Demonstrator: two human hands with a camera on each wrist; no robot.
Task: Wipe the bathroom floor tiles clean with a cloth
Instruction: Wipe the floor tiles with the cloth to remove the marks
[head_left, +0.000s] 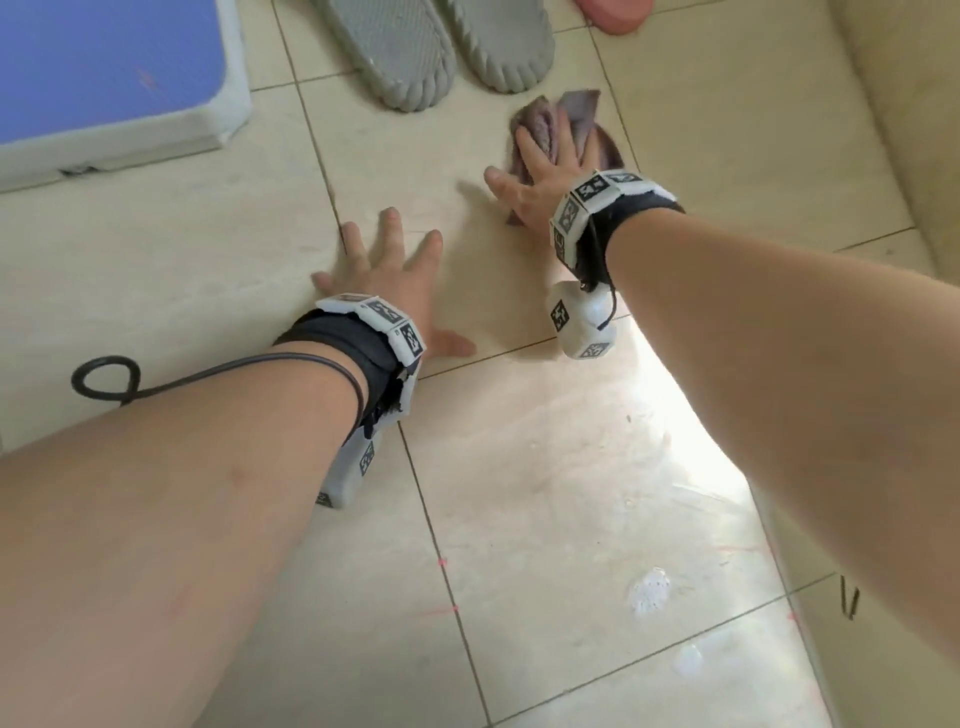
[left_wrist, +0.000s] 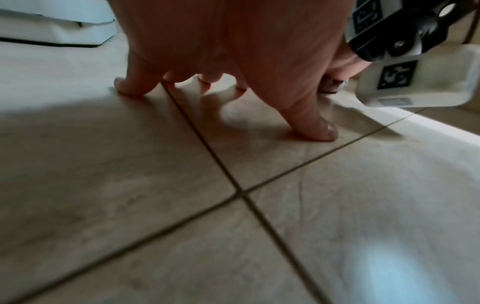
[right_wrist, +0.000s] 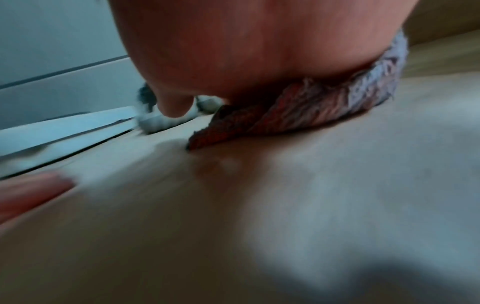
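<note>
The right hand (head_left: 540, 176) lies flat with straight fingers on the cloth (head_left: 558, 130), pressing it to the floor tiles (head_left: 545, 493) near the slippers (head_left: 441, 52). The left hand (head_left: 384, 275) braces spread on bare tile, holding nothing. Pale smudges on the near tiles suggest wiping is far from done

Pair of grey ribbed slippers (head_left: 441, 49) at the top, side by side, soles up, toes pointing toward the camera. Just right of them, the edge of a pink rounded object (head_left: 615, 13), cut off by the frame. Top left, a blue panel with a white rim (head_left: 111, 78), lying flat, one corner near the left slipper; same white rim (left_wrist: 55, 28) in the left wrist view. Along the right side, a cream raised ledge (head_left: 893, 104). Low right, a small dark hairpin-like item (head_left: 849, 597).
</note>
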